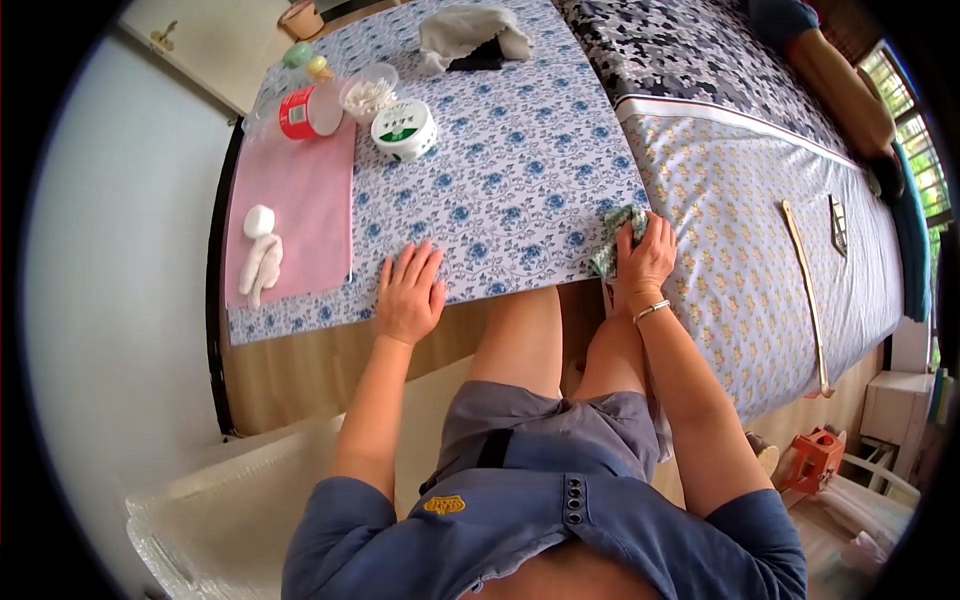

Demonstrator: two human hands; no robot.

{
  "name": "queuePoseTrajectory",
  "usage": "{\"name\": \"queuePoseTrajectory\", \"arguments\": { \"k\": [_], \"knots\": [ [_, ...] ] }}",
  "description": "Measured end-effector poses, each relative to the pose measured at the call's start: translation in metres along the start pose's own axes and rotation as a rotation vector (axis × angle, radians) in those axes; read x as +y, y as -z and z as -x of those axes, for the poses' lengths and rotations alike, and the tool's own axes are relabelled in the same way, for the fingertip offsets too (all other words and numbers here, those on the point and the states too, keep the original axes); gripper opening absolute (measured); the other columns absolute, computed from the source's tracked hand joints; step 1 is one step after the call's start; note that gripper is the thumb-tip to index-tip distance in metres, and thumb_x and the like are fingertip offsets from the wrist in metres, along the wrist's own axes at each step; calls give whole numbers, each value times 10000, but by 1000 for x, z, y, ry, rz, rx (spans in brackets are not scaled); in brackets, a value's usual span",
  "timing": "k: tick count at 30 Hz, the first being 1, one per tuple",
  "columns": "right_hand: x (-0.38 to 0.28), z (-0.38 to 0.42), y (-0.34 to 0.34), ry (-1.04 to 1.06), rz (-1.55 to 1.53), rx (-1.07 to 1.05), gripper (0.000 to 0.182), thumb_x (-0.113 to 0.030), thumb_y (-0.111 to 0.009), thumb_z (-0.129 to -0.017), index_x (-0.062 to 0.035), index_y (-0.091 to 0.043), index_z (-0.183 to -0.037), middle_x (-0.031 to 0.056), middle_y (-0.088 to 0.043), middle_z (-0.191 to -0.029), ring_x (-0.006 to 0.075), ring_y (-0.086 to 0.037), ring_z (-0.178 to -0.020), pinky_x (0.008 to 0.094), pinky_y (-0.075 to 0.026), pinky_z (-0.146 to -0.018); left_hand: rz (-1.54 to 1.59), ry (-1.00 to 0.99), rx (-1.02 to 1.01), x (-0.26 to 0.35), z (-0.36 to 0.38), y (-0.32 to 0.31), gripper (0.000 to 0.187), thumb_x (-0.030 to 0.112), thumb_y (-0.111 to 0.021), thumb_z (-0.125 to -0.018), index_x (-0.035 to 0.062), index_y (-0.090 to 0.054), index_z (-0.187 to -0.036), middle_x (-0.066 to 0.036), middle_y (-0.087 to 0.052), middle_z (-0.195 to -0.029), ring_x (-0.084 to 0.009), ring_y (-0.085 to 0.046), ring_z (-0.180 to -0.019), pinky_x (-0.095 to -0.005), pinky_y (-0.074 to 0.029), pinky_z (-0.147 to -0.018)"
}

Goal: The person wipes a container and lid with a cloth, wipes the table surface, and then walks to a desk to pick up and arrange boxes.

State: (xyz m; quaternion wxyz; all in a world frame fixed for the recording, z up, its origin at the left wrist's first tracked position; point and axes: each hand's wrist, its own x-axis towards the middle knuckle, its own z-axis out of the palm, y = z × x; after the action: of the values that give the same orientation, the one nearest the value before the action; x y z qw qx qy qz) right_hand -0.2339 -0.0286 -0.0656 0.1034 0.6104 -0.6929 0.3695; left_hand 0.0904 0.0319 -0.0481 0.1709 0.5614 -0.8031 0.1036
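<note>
My left hand (410, 295) lies palm down with fingers spread on the near edge of a table covered in a white cloth with blue flowers (490, 185). It holds nothing. At the table's near right corner, my right hand (648, 258) is closed on a crumpled green patterned cloth (608, 250), which is pressed against the tabletop. A silver bracelet (651, 311) circles the right wrist. Left of my left hand is a pink mat (300, 200). On it rest a white twisted length of soft material (261, 268) and a small white rounded object (259, 221).
Farther back stand a white tub with a green label (404, 130), a clear container of cotton swabs (368, 98) and a red-labelled clear jar (312, 111). A whitish cloth (470, 38) lies at the far end. A bed (730, 230) adjoins the table's right side, with a long wooden stick (806, 290) on it.
</note>
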Motion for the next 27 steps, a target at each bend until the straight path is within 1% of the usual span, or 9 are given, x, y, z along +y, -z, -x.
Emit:
{"name": "queuePoseTrajectory", "arguments": {
  "k": [8,11,13,15,16,21,23,25,27],
  "knots": [
    [5,1,-8,33,-12,19,285,-252,-549,-739,-59,-520,-947,82,-526,-886,268,-497,-855,375,-392,-706,-11,19,46,0,2,-8,357,226,-454,-800,134,-500,-1143,-41,-458,-1223,-243,-400,-1144,-450,-292,-951],
    [7,1,-9,38,-27,22,285,-257,-547,-742,-59,-520,-946,87,-525,-885,271,-496,-846,375,-389,-708,2,39,-6,1,4,-10,389,240,-442,-810,149,-460,-1187,-39,-415,-1266,-240,-363,-1176,-454,-249,-976],
    [6,1,-8,29,-35,-5,284,-252,-551,-739,-59,-519,-945,89,-524,-883,271,-495,-846,375,-388,-706,23,46,-113,-3,1,-9,431,256,-423,-821,149,-404,-1238,-54,-361,-1308,-251,-314,-1213,-461,-193,-999],
    [6,-1,-6,12,-38,-21,284,-247,-555,-735,-58,-519,-944,92,-523,-882,272,-495,-847,374,-387,-705,7,31,-149,-6,-1,-8,446,255,-416,-823,136,-386,-1252,-65,-344,-1319,-259,-298,-1223,-465,-176,-1005],
    [6,-2,-5,32,-56,-16,285,-239,-561,-729,-57,-518,-944,94,-521,-881,273,-494,-845,375,-386,-705,-2,21,-190,-6,1,-8,463,255,-409,-825,123,-367,-1266,-76,-328,-1329,-268,-282,-1233,-468,-160,-1010],
    [7,-2,0,45,-153,-78,332,-199,-601,-660,-47,-513,-942,120,-509,-871,297,-482,-832,381,-363,-722,-42,1,-204,-1,-1,-7,470,224,-404,-814,63,-375,-1254,-105,-334,-1323,-280,-287,-1230,-473,-160,-1010],
    [10,-4,1,64,-217,-107,362,-192,-622,-628,-48,-512,-942,121,-511,-885,294,-481,-830,394,-355,-734,-17,22,-240,0,-2,-5,458,220,-397,-817,62,-387,-1246,-116,-340,-1317,-298,-293,-1223,-483,-167,-1004],
    [11,-10,10,96,-277,-175,370,-149,-612,-631,-23,-489,-956,149,-503,-881,318,-475,-808,406,-349,-735,-36,11,-250,-2,-1,-8,453,218,-386,-821,52,-387,-1242,-125,-342,-1313,-317,-292,-1220,-493,-170,-999],
    [19,-6,7,97,-302,-214,413,-195,-659,-582,-62,-517,-946,103,-513,-908,273,-478,-838,415,-342,-770,-3,5,-263,0,-4,-5,446,214,-376,-824,36,-387,-1233,-138,-347,-1306,-335,-289,-1217,-506,-165,-995]
  ]
}}
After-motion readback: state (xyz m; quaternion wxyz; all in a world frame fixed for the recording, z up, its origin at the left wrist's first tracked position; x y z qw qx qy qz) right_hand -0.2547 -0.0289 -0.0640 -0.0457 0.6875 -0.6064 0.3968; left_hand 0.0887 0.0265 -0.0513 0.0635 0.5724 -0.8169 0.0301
